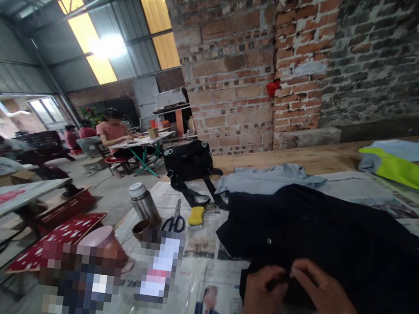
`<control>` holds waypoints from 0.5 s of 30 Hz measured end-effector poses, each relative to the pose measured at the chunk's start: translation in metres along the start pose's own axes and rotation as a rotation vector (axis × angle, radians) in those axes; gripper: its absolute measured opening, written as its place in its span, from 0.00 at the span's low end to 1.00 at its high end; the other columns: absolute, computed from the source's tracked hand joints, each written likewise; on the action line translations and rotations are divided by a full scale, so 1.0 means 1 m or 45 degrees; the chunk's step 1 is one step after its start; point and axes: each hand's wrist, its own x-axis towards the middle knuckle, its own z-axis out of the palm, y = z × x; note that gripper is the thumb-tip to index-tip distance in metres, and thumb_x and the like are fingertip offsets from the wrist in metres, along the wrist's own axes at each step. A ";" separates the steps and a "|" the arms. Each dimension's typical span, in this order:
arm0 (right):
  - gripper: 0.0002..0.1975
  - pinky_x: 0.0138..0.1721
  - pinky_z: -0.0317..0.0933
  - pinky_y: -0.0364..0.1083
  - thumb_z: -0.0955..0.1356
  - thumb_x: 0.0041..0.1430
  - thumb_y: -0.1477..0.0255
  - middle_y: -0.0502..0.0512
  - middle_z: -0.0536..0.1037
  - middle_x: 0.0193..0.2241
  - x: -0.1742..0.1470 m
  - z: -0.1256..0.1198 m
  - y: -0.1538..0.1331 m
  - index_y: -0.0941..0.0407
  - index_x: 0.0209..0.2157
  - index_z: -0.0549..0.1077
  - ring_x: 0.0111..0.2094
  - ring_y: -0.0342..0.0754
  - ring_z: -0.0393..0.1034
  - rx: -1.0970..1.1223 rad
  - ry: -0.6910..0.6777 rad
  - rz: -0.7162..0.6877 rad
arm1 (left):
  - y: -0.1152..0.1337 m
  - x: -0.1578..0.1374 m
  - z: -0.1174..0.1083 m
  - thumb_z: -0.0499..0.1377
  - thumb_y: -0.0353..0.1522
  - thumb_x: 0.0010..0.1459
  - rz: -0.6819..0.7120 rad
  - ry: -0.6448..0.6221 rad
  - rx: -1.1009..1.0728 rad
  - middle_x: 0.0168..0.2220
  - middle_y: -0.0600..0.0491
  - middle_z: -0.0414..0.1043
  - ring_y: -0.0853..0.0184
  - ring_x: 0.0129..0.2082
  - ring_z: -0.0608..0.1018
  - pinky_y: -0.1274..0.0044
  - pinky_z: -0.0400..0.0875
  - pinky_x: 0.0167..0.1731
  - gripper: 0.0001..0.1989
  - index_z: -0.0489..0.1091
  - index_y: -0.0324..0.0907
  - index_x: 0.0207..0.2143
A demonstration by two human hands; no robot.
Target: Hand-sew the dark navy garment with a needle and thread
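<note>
A dark navy garment lies spread over the newspaper-covered table, with a small shiny round snap or button on it. My left hand is closed at the garment's near edge, its fingers curled and pinching the dark cloth. Close beside it, my right hand pinches the same edge between thumb and fingertips. The two sets of fingertips almost meet. Whether something small sits between them is too dark to make out.
Left of the garment are a yellow object, scissors, a steel flask, a brown cup and a black bag. Grey cloth and a neon-yellow vest lie behind. A person sits at a far table.
</note>
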 end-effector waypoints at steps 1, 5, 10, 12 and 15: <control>0.13 0.34 0.60 0.41 0.62 0.53 0.59 0.49 0.75 0.27 0.001 0.001 0.000 0.52 0.28 0.71 0.32 0.47 0.68 0.067 0.047 0.039 | -0.001 0.001 0.000 0.57 0.23 0.44 -0.056 -0.001 -0.017 0.26 0.53 0.76 0.67 0.27 0.74 0.79 0.67 0.30 0.12 0.77 0.42 0.31; 0.13 0.34 0.59 0.43 0.64 0.51 0.59 0.50 0.73 0.24 0.012 0.006 -0.002 0.56 0.28 0.70 0.30 0.47 0.68 0.439 0.160 0.128 | -0.007 0.006 -0.003 0.57 0.29 0.47 -0.161 -0.047 -0.106 0.22 0.54 0.74 0.68 0.25 0.71 0.79 0.65 0.27 0.08 0.77 0.40 0.27; 0.12 0.30 0.59 0.42 0.66 0.50 0.62 0.49 0.71 0.21 0.029 0.001 -0.008 0.57 0.26 0.67 0.25 0.43 0.66 0.701 0.188 0.155 | -0.006 0.013 -0.010 0.58 0.30 0.44 -0.248 -0.128 -0.188 0.16 0.58 0.66 0.72 0.20 0.64 0.81 0.58 0.22 0.06 0.75 0.39 0.22; 0.13 0.24 0.58 0.41 0.66 0.50 0.60 0.49 0.72 0.22 0.034 -0.005 -0.014 0.57 0.28 0.66 0.22 0.42 0.66 0.717 0.158 0.168 | -0.005 0.014 -0.013 0.59 0.31 0.44 -0.272 -0.130 -0.197 0.15 0.59 0.63 0.73 0.20 0.62 0.81 0.57 0.21 0.07 0.75 0.39 0.19; 0.16 0.15 0.53 0.39 0.66 0.50 0.57 0.49 0.74 0.25 0.041 -0.016 -0.024 0.54 0.32 0.63 0.17 0.41 0.66 0.825 0.056 0.197 | -0.006 0.014 -0.015 0.58 0.34 0.45 -0.304 -0.092 -0.229 0.16 0.58 0.63 0.72 0.20 0.62 0.81 0.58 0.22 0.09 0.74 0.39 0.19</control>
